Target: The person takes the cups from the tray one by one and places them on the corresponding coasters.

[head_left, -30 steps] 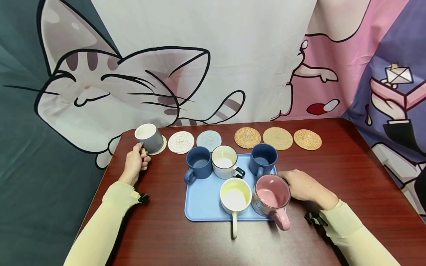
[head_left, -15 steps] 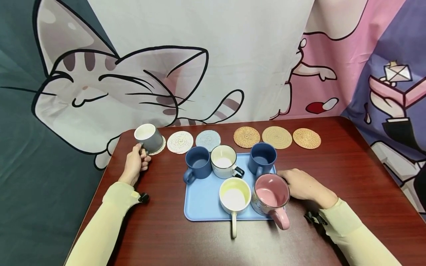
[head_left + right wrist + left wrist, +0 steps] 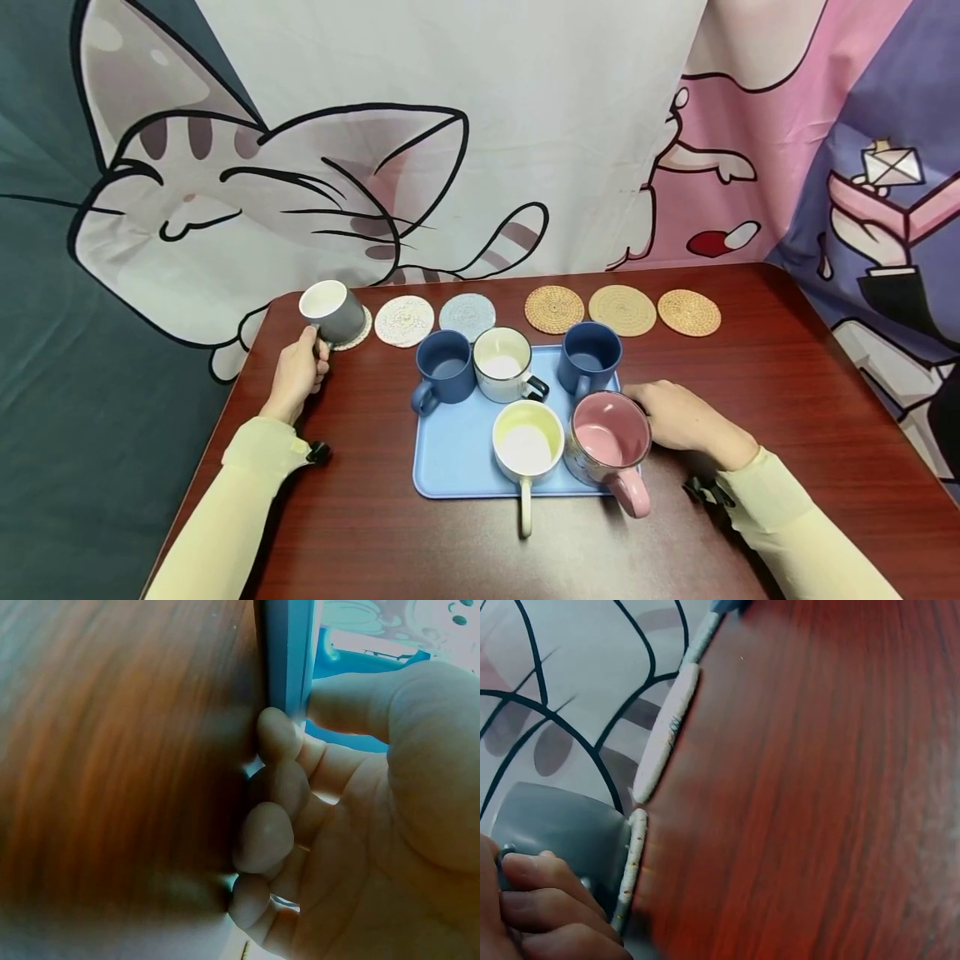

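Note:
My left hand [image 3: 295,375] grips the handle of a grey mug [image 3: 339,321] with a white inside. The mug sits at the far left on a round speckled coaster [image 3: 367,327]; in the left wrist view, the grey mug [image 3: 555,825] has its base against the coaster's face [image 3: 632,859]. At the right side of the blue tray [image 3: 450,458], my right hand [image 3: 686,421] pinches the tray's edge. The right wrist view shows the thumb over the tray rim [image 3: 291,660] and curled fingertips [image 3: 279,735] at its underside. A pink-lined mug [image 3: 611,442] partly hides those fingers in the head view.
On the tray stand two blue mugs [image 3: 444,367] [image 3: 590,358], a cream mug with black handle [image 3: 503,364] and a yellow-lined cup [image 3: 528,442], its handle jutting past the front edge. Several round coasters [image 3: 622,311] line the table's back edge before a printed cloth [image 3: 585,125].
The left hand and wrist have shifted slightly left, still on the grey mug's handle. The right hand and tray keep their places; the whole view drifts a little.

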Motion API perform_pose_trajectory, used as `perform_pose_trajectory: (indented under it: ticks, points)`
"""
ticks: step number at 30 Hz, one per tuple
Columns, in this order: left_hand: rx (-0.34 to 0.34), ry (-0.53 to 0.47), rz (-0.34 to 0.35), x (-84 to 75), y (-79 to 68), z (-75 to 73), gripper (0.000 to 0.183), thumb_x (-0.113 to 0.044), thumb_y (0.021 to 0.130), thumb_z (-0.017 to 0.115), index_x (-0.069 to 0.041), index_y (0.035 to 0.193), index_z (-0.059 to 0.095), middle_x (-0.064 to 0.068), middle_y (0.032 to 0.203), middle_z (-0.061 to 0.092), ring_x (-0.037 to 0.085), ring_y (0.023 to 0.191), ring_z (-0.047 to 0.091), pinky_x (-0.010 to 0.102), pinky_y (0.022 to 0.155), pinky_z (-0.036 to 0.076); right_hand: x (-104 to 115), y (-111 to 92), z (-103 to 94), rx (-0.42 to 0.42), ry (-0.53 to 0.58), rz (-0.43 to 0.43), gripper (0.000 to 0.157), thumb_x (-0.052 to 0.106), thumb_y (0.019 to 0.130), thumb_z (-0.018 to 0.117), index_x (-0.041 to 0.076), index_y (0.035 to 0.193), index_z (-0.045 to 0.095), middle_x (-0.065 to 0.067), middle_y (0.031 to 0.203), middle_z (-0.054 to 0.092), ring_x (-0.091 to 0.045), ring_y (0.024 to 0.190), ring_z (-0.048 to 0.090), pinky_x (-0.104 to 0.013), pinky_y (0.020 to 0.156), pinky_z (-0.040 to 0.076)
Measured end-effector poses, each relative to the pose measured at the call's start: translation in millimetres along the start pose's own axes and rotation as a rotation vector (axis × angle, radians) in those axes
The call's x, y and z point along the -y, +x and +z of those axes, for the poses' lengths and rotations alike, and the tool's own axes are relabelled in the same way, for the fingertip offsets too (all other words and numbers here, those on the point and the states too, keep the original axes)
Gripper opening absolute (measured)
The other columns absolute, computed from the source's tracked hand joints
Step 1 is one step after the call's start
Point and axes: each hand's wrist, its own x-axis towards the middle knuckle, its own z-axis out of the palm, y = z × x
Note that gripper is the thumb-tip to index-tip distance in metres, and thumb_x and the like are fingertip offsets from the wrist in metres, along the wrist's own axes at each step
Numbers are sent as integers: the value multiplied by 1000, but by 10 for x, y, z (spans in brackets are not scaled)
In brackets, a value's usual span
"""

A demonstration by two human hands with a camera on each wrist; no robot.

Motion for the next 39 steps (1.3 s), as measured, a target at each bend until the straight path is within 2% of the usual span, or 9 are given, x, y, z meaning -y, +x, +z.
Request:
perform_pose_trajectory:
  ticks: [5,8,13,16,20,26,31,35,39]
  points:
    - [-64,-21,48,2,-79,0,54,-55,109,37,-4,103,56,-8,59,48,7,47,41,25,42,37,16,6,-9,-4,-6,-5,8,34,90,76,31,91,69,14,83,68,-9,80,66,-39,75,56]
    - [-176,-31,73,-25,-144,31,36,-45,107,48,-9,112,54,-7,63,53,6,48,45,24,43,39,21,4,-11,-4,-10,-3,8,33,90,75,31,91,68,14,83,69,-9,80,66,-39,75,56]
    - [-423,-44,175,-80,-239,66,11,-28,102,59,-21,110,56,-10,68,65,4,59,59,22,53,42,16,-3,4,-13,-13,-9,9,30,91,75,31,87,67,13,82,68,-9,78,65,-39,74,56]
    - [-467,-67,255,-109,-297,69,3,-20,101,58,-19,103,60,-15,60,62,2,54,54,21,50,38,8,-6,16,-26,-18,-20,10,27,90,74,32,87,66,13,82,69,-10,79,66,-40,75,56]
    - [-396,-93,301,-161,-404,113,7,-15,101,58,-14,96,62,-16,54,56,1,46,44,20,44,33,-3,-13,21,-28,-21,-18,11,27,90,74,33,87,66,13,82,68,-9,78,66,-40,75,56]
    - [-194,-192,269,-218,-585,249,9,-12,102,59,-7,95,61,-8,56,52,4,41,40,18,40,34,-8,-9,18,-26,-10,-18,10,27,92,73,32,87,66,13,82,67,-8,78,64,-39,74,55]
    - [-54,-142,240,-214,-733,369,13,-13,104,58,-2,97,58,-7,62,53,5,46,42,20,44,38,-7,-10,17,-23,-14,-15,9,28,92,73,33,88,66,13,82,68,-9,79,65,-39,74,55]
    - [25,-123,237,-204,-853,504,18,-13,105,57,4,101,57,-4,65,54,8,50,44,23,47,40,-4,-6,10,-22,-13,-19,9,29,92,73,32,88,66,13,82,68,-9,79,65,-39,74,55]
    - [99,-124,248,-214,-964,656,20,-11,105,55,9,105,56,5,71,57,10,53,46,24,50,42,1,-11,6,-19,-9,-12,8,29,92,73,32,89,67,13,82,68,-9,79,66,-39,75,56]
